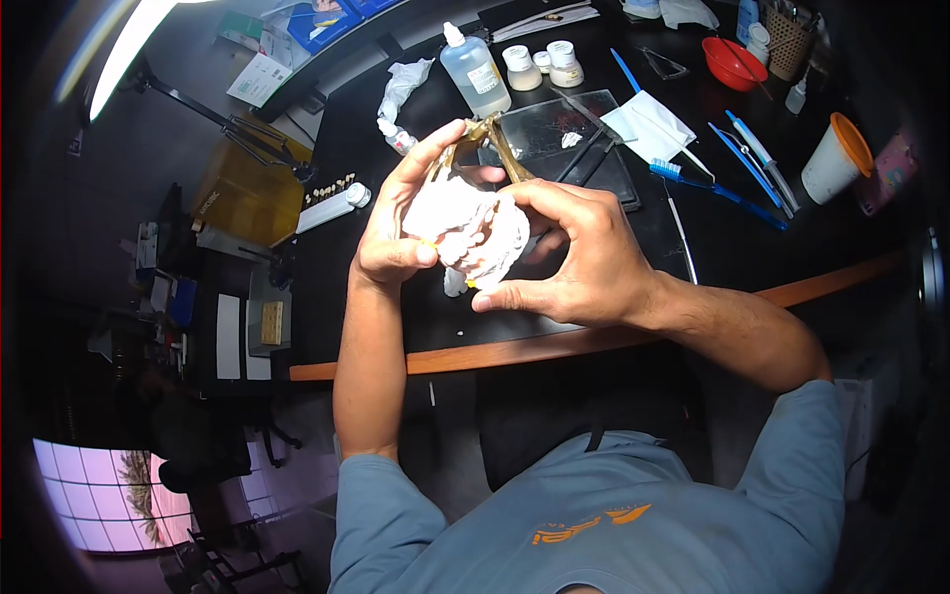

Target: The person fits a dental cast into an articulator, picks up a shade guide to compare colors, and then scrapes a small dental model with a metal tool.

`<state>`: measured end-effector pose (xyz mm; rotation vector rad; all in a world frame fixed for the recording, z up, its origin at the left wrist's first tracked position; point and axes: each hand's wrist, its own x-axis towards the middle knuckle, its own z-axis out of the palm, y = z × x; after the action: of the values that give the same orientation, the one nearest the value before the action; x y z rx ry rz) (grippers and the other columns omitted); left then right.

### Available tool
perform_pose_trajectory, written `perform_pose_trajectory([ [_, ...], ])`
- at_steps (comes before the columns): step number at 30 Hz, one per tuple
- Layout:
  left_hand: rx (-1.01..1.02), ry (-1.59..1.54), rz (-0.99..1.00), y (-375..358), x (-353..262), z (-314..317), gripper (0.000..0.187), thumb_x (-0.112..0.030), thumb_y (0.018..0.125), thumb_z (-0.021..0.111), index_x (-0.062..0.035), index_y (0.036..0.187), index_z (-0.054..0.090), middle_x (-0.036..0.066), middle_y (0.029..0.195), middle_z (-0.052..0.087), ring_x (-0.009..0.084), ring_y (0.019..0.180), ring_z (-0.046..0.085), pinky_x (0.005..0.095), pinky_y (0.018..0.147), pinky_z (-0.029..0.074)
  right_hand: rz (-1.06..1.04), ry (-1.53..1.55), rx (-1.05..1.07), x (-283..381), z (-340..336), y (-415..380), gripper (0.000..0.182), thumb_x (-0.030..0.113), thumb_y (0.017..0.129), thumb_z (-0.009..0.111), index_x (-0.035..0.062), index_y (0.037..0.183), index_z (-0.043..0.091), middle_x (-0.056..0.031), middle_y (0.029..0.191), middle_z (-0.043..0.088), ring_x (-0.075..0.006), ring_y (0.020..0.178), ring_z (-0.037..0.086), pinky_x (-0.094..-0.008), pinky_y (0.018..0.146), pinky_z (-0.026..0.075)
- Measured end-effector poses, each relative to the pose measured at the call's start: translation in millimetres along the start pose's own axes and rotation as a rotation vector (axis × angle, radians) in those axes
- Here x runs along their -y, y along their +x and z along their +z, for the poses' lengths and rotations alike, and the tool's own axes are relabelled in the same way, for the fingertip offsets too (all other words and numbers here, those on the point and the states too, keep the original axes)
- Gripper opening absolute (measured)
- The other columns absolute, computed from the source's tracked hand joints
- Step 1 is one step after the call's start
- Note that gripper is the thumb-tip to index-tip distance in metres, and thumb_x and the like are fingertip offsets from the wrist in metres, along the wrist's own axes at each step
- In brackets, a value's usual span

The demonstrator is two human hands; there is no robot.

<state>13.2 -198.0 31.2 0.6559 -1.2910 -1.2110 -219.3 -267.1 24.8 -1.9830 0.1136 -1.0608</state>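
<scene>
My left hand [394,223] and my right hand [592,249] hold up a white plaster dental cast [447,206] mounted on a brass articulator [509,156]. The left fingers reach up along the articulator's left side, with the thumb pressed on the cast. From the other side, my right thumb lies at the cast's lower edge and the fingers curl behind it. Strong light washes out much of the plaster. Small orange-yellow spots show near both thumbs. Below and behind the cast is the dark tabletop.
A glass slab [618,190] with dark-handled tools lies behind my hands. Farther back stand a clear liquid bottle [477,79] and several small jars [565,65]. To the right are a blue toothbrush [722,192], a white cup [833,163] and a red bowl [730,64].
</scene>
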Motion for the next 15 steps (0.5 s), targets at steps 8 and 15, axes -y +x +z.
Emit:
perform_pose_trajectory([
  [8, -0.009, -0.001, 0.005, 0.1, -0.1, 2.5, 0.119, -0.025, 0.063, 0.094, 0.0019, 0.161, 0.034, 0.02, 0.158, 0.045, 0.0359, 0.137, 0.057, 0.0519, 0.112, 0.053, -0.008, -0.023, 0.013, 1.5, -1.6, -0.9, 0.081, 0.038, 0.067, 0.102, -0.0079, 0.124, 0.067, -0.0162, 0.102, 0.074, -0.0171, 0.087, 0.074, -0.0271, 0.067, 0.061],
  [15, -0.019, 0.012, 0.017, 0.4, 1.4, 3.3, 0.119, -0.028, 0.063, 0.094, 0.0046, 0.16, 0.034, 0.021, 0.156, 0.047, 0.0366, 0.137, 0.057, 0.0528, 0.112, 0.053, -0.049, -0.024, -0.037, -0.2, 0.8, -0.6, 0.076, 0.039, 0.067, 0.1, -0.0079, 0.117, 0.069, -0.0157, 0.093, 0.075, -0.0212, 0.075, 0.074, -0.0326, 0.064, 0.06],
])
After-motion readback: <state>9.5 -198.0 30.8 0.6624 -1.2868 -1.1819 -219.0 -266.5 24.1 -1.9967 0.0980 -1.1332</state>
